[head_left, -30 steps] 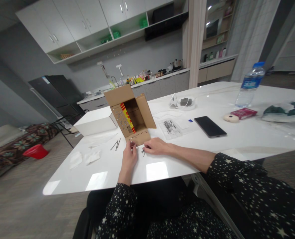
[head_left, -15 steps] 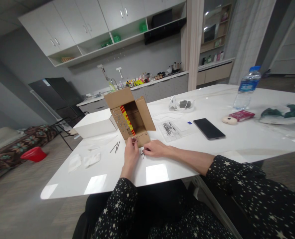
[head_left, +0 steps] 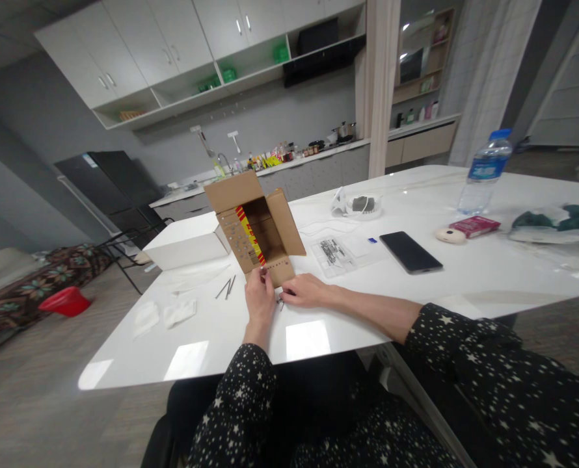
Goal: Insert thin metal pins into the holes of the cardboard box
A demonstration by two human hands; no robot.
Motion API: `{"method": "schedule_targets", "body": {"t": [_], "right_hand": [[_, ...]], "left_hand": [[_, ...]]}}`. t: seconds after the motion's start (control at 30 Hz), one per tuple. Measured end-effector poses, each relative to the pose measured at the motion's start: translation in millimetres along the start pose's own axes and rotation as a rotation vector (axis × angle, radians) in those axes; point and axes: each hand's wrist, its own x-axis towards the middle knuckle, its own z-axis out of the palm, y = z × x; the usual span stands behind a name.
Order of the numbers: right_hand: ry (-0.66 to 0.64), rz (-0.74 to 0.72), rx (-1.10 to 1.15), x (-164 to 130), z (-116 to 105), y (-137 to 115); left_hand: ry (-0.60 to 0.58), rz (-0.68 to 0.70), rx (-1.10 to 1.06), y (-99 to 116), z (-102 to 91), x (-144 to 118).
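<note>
Since only the head view is on offer, everything comes from it. One cardboard box (head_left: 257,224) stands open on its side on the white table (head_left: 465,279), its lower flap with a row of small holes lying flat toward the person. The left hand (head_left: 259,296) sits at that flap's front edge, fingers pinched narrow on something tiny; what exactly is too small to tell. The right hand (head_left: 305,290) lies flat just beside it, fingers curled low over a small dark metal bit (head_left: 280,301) on the tabletop.

The box looks light and stiff enough, but the flap probably bends easily, so holding it by the edge near the fold seems safest. Loose metal pins (head_left: 226,286) lie to the left, two or three, thin and probably slippery on that glossy top. Also one phone (head_left: 410,251) and one water bottle (head_left: 483,172).
</note>
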Motion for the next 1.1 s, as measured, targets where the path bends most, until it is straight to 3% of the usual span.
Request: {"method": "schedule_targets", "body": {"t": [0.47, 1.1], "right_hand": [[0.016, -0.009, 0.006, 0.9, 2.7, 1.1], [0.012, -0.01, 0.016, 0.9, 1.7, 0.6]], "left_hand": [[-0.121, 0.004, 0.135, 4.4, -1.5, -3.7], [-0.123, -0.006, 0.119, 0.4, -1.6, -3.9]]}}
